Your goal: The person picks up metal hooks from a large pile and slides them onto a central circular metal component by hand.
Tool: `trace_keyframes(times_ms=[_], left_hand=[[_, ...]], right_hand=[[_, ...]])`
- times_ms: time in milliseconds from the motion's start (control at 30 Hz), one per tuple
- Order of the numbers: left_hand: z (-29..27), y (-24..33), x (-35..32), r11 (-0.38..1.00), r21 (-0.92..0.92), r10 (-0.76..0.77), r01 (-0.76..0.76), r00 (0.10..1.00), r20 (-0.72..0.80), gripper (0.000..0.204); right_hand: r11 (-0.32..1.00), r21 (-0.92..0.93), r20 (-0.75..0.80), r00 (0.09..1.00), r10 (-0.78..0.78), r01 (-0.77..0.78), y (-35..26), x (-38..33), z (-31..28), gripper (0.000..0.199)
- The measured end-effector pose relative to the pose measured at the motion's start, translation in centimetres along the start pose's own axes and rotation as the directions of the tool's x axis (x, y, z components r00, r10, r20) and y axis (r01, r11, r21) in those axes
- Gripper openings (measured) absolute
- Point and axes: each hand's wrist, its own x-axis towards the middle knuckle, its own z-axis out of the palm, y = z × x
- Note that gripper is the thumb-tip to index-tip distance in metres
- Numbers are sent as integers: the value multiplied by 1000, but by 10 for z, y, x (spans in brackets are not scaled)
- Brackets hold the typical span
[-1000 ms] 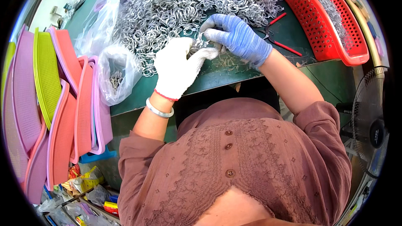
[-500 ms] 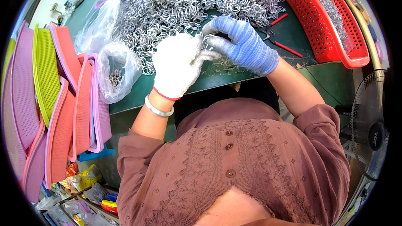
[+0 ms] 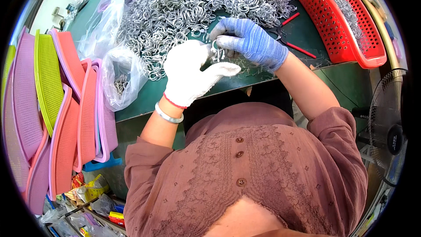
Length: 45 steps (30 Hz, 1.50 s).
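Note:
My left hand [image 3: 189, 73], in a white glove, and my right hand [image 3: 250, 40], in a blue glove, meet over the green table's [image 3: 307, 39] front part. Both pinch a small silver metal ring clip [image 3: 216, 52] between their fingertips. Just beyond the hands lies a large heap of the same silver rings [image 3: 193, 4], spreading across the table's far side. A silver bracelet [image 3: 167, 115] circles my left wrist.
A red plastic basket [image 3: 346, 22] with more rings stands at the right. Red-handled pliers [image 3: 294, 46] lie by my right hand. Clear plastic bags [image 3: 118, 77] sit at the left, beside stacked pink, green and orange trays [image 3: 57, 105]. A fan [image 3: 390, 131] stands at the lower right.
Both hands have stayed together at the heap's near edge, working the ring; my left hand's fingers have shifted and stretched out slightly toward the right.

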Motion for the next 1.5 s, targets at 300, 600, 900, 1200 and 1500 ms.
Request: trace_keyframes(times_ms=[300,600,900,1200,1500], left_hand=[[9,-2,7,937,-340,-110,77,991,-81,36],[2,-3,15,986,-151,-66,67,998,10,44],[-5,15,15,951,-181,-275,252,955,-112,30],[3,14,11,92,-866,-432,491,803,410,32],[22,10,10,-128,-959,-420,252,862,283,23]], right_hand=[[809,-439,-42,891,-452,390,-4,-4,6,17],[909,-379,-94,970,-225,174,-6,-5,5,16],[963,-254,-288,943,-166,92,-5,-1,-1,21],[819,-440,-252,824,-507,369,-4,-5,11,19],[780,-490,-208,816,-539,390,-11,-6,4,19]])
